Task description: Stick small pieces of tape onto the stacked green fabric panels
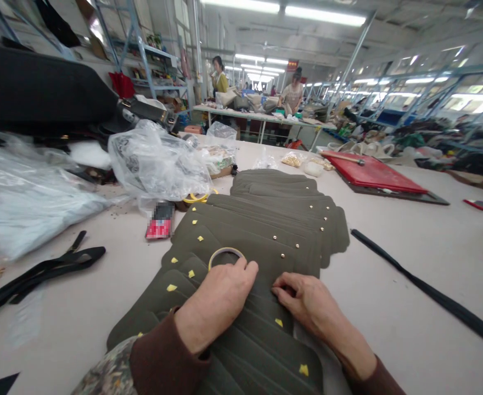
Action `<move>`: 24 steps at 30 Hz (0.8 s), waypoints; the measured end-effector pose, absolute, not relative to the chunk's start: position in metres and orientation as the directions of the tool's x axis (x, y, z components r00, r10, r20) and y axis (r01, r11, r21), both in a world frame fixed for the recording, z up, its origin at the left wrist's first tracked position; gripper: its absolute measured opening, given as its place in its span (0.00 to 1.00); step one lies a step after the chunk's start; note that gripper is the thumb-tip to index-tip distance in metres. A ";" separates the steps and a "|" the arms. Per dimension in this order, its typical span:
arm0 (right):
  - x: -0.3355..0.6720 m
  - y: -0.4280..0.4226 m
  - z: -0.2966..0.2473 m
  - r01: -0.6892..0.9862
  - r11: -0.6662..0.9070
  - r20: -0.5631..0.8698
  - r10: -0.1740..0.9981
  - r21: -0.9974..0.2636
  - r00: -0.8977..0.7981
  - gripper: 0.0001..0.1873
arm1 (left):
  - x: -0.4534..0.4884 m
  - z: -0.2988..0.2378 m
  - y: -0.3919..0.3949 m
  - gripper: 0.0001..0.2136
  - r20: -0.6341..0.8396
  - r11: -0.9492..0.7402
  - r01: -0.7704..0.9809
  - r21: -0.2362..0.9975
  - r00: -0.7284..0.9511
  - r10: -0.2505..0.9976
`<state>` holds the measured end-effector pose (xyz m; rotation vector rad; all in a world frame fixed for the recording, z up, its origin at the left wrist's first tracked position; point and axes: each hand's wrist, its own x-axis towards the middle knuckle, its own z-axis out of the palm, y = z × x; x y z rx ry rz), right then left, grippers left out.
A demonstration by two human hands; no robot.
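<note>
Overlapping dark olive panels (pixel 241 219) lie fanned out in a long stack before me. Small yellow tape pieces (pixel 171 287) dot their left side and the near right part, and round metal studs (pixel 297 246) sit along the far right side. My left hand (pixel 225 291) is closed on a roll of tape (pixel 226 251), its ring standing above the panels. Just right of it, my right hand (pixel 303 296) rests at the panels' right edge with thumb and fingers pinched together. Whatever is between those fingertips is too small or hidden to make out.
Black straps (pixel 39 280) lie left, and a long black strip (pixel 426 280) lies right. Clear plastic bags (pixel 159 162) crowd the back left. A red board (pixel 375 173) with a hammer (pixel 346 158) on it is back right. Two people work at a farther table (pixel 266 118).
</note>
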<state>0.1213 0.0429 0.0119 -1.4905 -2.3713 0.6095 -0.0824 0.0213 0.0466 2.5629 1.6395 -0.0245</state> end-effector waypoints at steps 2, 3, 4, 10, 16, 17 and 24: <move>0.122 0.041 0.010 0.789 0.373 0.001 0.904 -0.487 -0.427 0.08 | -0.083 0.050 0.018 0.08 0.000 -0.428 0.901 0.069 0.429 0.903; 0.123 0.040 0.009 0.783 0.377 0.018 0.905 -0.494 -0.425 0.08 | -0.083 0.052 0.016 0.07 0.032 -0.424 0.903 0.062 0.423 0.905; 0.124 0.039 0.006 0.768 0.386 0.045 0.904 -0.511 -0.425 0.08 | -0.083 0.053 0.014 0.07 0.051 -0.417 0.907 0.055 0.415 0.908; 0.121 0.031 -0.003 0.617 0.525 0.302 0.848 -0.586 -0.434 0.11 | -0.090 0.048 0.001 0.04 -0.024 -0.455 0.888 0.064 0.457 0.889; 0.101 0.031 -0.002 0.559 0.604 0.283 0.781 -0.568 -0.557 0.12 | -0.099 0.042 -0.002 0.04 0.022 -0.484 0.871 0.086 0.484 0.875; 0.098 0.032 -0.002 0.559 0.606 0.271 0.777 -0.566 -0.568 0.12 | -0.100 0.042 -0.001 0.04 0.029 -0.488 0.868 0.086 0.488 0.872; 0.097 0.045 0.002 0.517 0.576 0.164 0.753 -0.633 -0.638 0.12 | -0.104 0.046 0.007 0.06 0.028 -0.478 0.867 0.137 0.479 0.877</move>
